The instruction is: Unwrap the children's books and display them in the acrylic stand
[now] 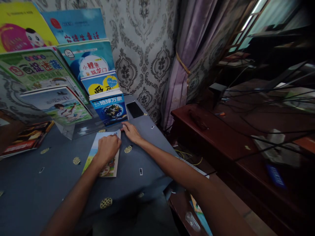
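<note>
A thin book with a pale blue, green and yellow cover (93,149) lies flat on the grey-blue tablecloth. Closed, my left hand (108,147) rests on top of this book near its upper right part. Just right of the book's top corner is my right hand (131,131), with its fingers partly bent near the lower edge of the blue Earth book (112,111). Whether those fingers touch or pinch anything is too small to tell. Several books stand upright in a clear rack (71,130) behind my hands.
A black phone (135,109) lies right of the rack. At the far left is a dark red book (26,137). A reddish-brown desk (221,141) with cables stands to the right, beyond a gap. Patterned wall and lilac curtain (180,72) are behind.
</note>
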Demonstrator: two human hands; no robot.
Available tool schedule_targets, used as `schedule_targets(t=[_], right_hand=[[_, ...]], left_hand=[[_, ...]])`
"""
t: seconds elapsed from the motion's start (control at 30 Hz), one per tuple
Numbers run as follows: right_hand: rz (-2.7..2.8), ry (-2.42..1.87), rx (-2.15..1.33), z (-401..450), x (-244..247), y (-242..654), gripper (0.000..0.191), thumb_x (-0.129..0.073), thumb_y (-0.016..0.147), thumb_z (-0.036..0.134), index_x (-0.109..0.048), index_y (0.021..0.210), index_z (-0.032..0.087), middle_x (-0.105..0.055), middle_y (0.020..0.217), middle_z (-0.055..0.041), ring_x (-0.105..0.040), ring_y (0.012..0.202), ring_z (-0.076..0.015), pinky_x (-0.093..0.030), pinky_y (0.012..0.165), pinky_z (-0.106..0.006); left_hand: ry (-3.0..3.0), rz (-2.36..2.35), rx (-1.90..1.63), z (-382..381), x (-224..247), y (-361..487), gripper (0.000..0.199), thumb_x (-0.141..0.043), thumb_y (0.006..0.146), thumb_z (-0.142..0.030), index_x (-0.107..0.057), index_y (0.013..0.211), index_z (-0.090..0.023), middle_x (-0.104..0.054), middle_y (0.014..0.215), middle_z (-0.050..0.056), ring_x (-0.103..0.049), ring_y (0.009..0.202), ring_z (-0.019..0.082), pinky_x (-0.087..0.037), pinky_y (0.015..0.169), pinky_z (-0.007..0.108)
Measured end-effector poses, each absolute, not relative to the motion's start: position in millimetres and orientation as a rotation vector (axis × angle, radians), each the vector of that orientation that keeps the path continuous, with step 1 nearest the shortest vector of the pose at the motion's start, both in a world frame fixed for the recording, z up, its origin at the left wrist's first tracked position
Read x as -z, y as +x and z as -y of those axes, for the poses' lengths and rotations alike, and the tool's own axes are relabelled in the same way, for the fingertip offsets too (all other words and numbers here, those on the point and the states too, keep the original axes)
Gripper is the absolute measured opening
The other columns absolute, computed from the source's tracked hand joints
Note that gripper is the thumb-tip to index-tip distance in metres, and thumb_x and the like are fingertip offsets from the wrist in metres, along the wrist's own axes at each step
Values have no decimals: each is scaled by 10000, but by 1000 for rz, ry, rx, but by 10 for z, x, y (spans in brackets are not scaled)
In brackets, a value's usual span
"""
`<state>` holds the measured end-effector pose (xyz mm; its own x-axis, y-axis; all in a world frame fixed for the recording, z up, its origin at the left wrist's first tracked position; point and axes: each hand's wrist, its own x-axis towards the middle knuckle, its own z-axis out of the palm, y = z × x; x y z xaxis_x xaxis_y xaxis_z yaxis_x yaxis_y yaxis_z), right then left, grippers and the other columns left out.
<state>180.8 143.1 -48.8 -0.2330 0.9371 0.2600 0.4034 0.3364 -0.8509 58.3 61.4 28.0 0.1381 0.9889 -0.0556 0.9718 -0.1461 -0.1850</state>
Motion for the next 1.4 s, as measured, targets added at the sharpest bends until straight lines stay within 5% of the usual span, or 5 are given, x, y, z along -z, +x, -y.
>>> schedule_targets(t=[0.7,0.8,0.9,1.03,1.4], right_hand=[[2043,-1272,-568,-1303,408,1801,283,-413,1031,234,-637,1198,192,-748,971,-64,-652,1025,-207,-447,956,-330],[2035,-1269,-598,-1285,407,1820,275,-424,1030,235,-636,1202,200,-751,1005,-66,-663,1015,-203,-457,941,-316],[2064,-1262,-627,-1247,374,1843,291,-417,1032,222,-619,1237,178,-750,1049,-78,-678,1023,-208,-469,920,-310],[2123,-1254,-619,-1214,329,1850,313,-407,1035,226,-604,1265,146,-744,1102,-107,-689,1044,-219,-473,915,-309],[2148,-1020,-751,-1299,437,1847,358,-394,1029,197,-531,1359,177,-707,1220,-85,-644,1167,-203,-461,1011,-360]], left_hand=[[-2319,1948,-232,-602,-170,525,450,-363,989,-390,-693,1085,-99,-723,1063,204,-713,946,332,-513,792,413],[-2513,1836,-158,-525,-155,274,474,-420,979,-493,-672,1189,-151,-685,1236,180,-671,1105,339,-518,887,432],[-2829,1599,-93,-327,-106,-133,601,-484,927,-613,-543,1400,-246,-483,1523,98,-462,1392,306,-436,1081,431],[-2976,1391,-143,10,-6,-585,755,-471,899,-688,-357,1531,-291,-354,1601,63,-354,1465,294,-406,1130,434],[-2663,1335,65,161,310,-437,540,-319,1012,-538,-546,1405,-247,-572,1448,76,-485,1378,274,-455,1085,454]])
